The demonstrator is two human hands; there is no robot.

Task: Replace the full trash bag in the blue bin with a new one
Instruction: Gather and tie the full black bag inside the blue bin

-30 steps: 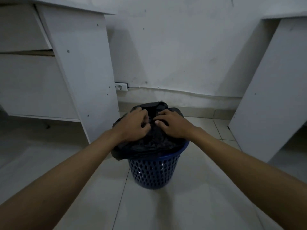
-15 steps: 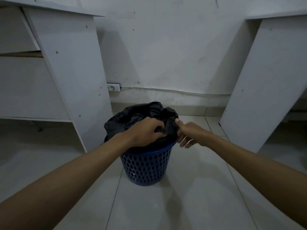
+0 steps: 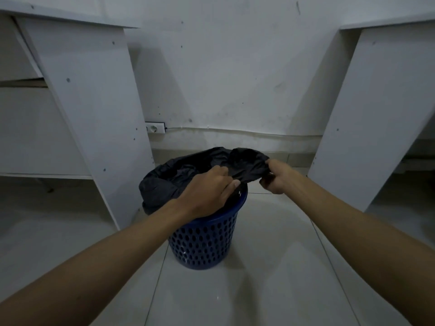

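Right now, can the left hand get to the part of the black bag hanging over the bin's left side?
Probably yes. The left hand grips the black bag mid-rim; the draped part lies just left, with nothing between.

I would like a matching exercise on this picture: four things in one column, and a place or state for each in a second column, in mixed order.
Things:
1. left hand
2. right hand
3. blue bin
4. wall socket

Places or states:
A. stands on the tiled floor
B. low on the wall, beside the left desk panel
C. grips the black bag over the bin's rim
D. pulls a fold of the bag out past the bin's right side

Pairs: 1-C, 2-D, 3-A, 4-B
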